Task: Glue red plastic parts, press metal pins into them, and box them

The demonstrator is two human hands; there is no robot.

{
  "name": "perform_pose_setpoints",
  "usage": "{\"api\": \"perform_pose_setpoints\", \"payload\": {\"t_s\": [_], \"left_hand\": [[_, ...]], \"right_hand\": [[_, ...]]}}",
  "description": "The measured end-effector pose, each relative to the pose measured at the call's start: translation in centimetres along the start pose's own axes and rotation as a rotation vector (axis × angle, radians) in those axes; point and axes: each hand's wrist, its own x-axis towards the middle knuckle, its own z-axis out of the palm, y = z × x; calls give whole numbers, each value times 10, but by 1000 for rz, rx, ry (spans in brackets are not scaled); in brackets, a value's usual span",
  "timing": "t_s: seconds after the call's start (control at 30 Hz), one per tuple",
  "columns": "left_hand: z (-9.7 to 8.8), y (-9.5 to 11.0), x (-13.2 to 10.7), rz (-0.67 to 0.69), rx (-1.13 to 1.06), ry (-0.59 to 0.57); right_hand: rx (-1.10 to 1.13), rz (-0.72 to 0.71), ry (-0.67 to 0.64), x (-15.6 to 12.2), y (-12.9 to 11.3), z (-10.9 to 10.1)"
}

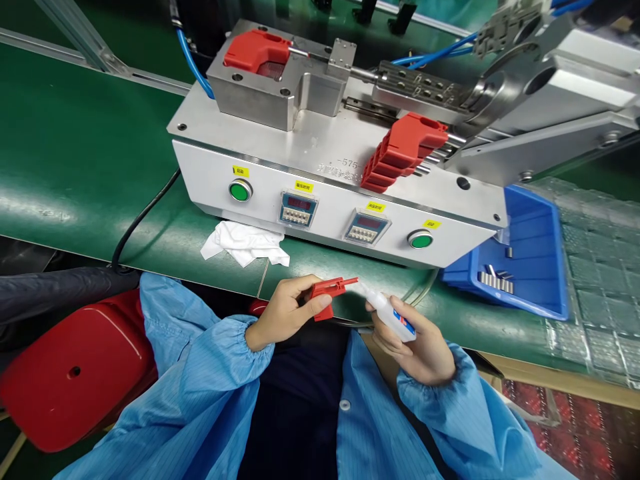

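Between the thumb and fingers of my left hand [285,312] is a red plastic part [325,291] with a thin red prong pointing right. My right hand [417,340] grips a small white glue bottle [393,315] with a blue and red label. The bottle is tilted, its nozzle close to the prong's tip; whether they touch I cannot tell. Behind my hands stands a metal press fixture [310,160]. One red part [257,50] sits in its metal block, and a row of red parts with metal pins [403,150] stands at its front right.
A crumpled white cloth [245,241] lies before the fixture's left side. At the right, a blue bin [530,253] holds small metal cylinders, beside clear plastic trays [600,280]. A red stool [80,373] stands at lower left, and a black cable [143,217] crosses the green table [75,160].
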Motion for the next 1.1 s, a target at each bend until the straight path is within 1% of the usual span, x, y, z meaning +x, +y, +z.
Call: {"api": "perform_pose_setpoints", "payload": {"t_s": [0.07, 0.17, 0.23, 0.3, 0.33, 0.37, 0.43, 0.6, 0.73, 0.87, 1.1], "left_hand": [[1, -1, -1, -11, 10, 15], [2, -1, -2, -40, 22, 21], [2, 0, -2, -53, 25, 21], [2, 1, -2, -61, 28, 21], [1, 1, -2, -66, 29, 16], [1, 1, -2, -72, 31, 9], [1, 1, -2, -82, 36, -2], [1, 0, -2, -87, 35, -8], [1, 1, -2, -80, 39, -12], [0, 1, -2, -78, 37, -11], [0, 0, -3, -77, 45, -11]], "right_hand": [[-182, -111, 87, -5, -2, 3], [-527, -340, 299, -12, -3, 7], [-748, -493, 412, -14, -2, 8], [-912, -613, 470, -14, -1, 8], [-961, -649, 485, -14, -1, 8], [-989, -665, 494, -13, -1, 7], [-992, -650, 516, -13, -3, 6], [-907, -608, 580, -13, -8, 5], [-868, -598, 577, -12, -9, 5], [-837, -541, 580, -11, -9, 7], [-817, -531, 583, -11, -7, 5]]}}
